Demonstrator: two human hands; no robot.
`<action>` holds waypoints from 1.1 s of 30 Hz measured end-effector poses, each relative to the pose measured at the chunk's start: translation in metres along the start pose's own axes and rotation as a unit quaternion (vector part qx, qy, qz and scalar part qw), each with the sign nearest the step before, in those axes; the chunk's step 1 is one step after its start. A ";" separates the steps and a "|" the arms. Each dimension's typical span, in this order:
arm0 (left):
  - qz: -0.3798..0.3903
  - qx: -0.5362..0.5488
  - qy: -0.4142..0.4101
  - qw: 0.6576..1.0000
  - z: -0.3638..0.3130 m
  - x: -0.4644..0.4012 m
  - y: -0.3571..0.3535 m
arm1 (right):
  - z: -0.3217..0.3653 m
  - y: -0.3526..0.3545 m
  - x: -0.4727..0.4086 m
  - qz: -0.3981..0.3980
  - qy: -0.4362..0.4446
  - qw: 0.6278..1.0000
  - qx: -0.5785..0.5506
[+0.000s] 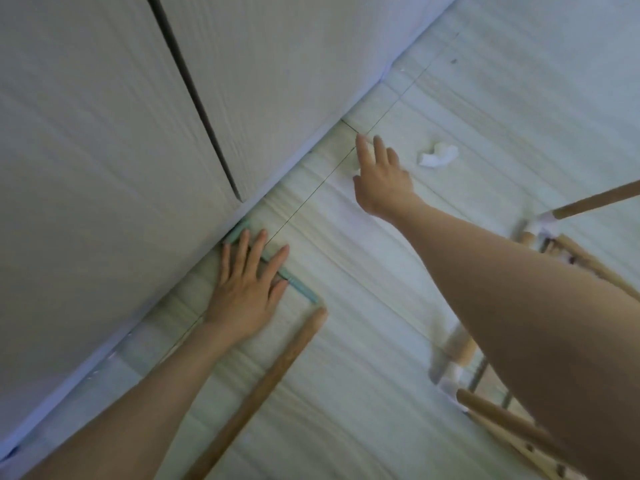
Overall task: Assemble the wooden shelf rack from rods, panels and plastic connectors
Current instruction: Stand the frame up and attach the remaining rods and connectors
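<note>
My left hand (247,289) lies flat on the tiled floor with fingers spread, resting on a thin teal stick (300,289) that runs along the cabinet base. A loose wooden rod (263,389) lies just right of that hand, pointing toward the teal stick's end. My right hand (382,178) reaches forward over the floor with straight fingers and holds nothing. A white piece (437,155), maybe a plastic connector, lies just right of its fingers. The partly built rack (491,414) of wooden rods and white connectors sits at the right, half hidden by my right forearm.
A pale cabinet (121,133) with a dark door gap fills the left and top. Its base (311,147) meets the floor in a diagonal line. Another wooden rod (595,199) of the rack juts in from the right edge. The picture is blurred by motion.
</note>
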State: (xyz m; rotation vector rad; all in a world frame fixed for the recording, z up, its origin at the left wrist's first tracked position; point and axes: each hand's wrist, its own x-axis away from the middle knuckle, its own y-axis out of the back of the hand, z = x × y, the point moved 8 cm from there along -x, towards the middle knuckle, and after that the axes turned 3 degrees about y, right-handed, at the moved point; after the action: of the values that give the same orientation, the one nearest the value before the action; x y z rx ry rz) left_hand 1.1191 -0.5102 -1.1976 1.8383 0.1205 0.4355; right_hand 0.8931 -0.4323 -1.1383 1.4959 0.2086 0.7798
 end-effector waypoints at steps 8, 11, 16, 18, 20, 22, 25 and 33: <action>0.012 -0.022 0.007 1.000 0.003 -0.001 -0.005 | 0.008 -0.023 0.032 0.006 0.016 0.998 -0.055; 0.038 -0.010 0.021 0.999 0.004 -0.004 -0.007 | 0.014 -0.042 0.075 0.020 0.011 0.996 -0.088; 0.089 0.046 0.060 0.993 -0.007 -0.002 0.010 | 0.014 -0.052 0.140 0.086 -0.067 0.960 -0.258; 0.083 0.137 0.058 0.985 -0.023 0.007 0.031 | 0.010 -0.036 0.167 0.068 -0.095 0.943 -0.312; 0.080 0.229 0.032 0.970 -0.043 0.023 0.057 | 0.009 -0.010 0.194 0.038 -0.110 0.927 -0.357; 0.090 0.275 -0.011 0.957 -0.065 0.045 0.084 | 0.011 0.019 0.223 0.004 -0.118 0.907 -0.404; 0.087 0.294 -0.065 0.950 -0.098 0.080 0.136 | 0.019 0.066 0.271 -0.042 -0.094 0.875 -0.473; 0.050 0.422 -0.163 0.890 -0.182 0.167 0.314 | 0.025 0.219 0.392 -0.188 -0.018 0.845 -0.500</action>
State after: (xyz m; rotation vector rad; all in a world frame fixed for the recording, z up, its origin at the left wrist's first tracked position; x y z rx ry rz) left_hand 1.1658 -0.3943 -0.8184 2.7629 -0.0275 0.1266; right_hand 1.1265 -0.2512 -0.7997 0.4421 0.0362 0.4084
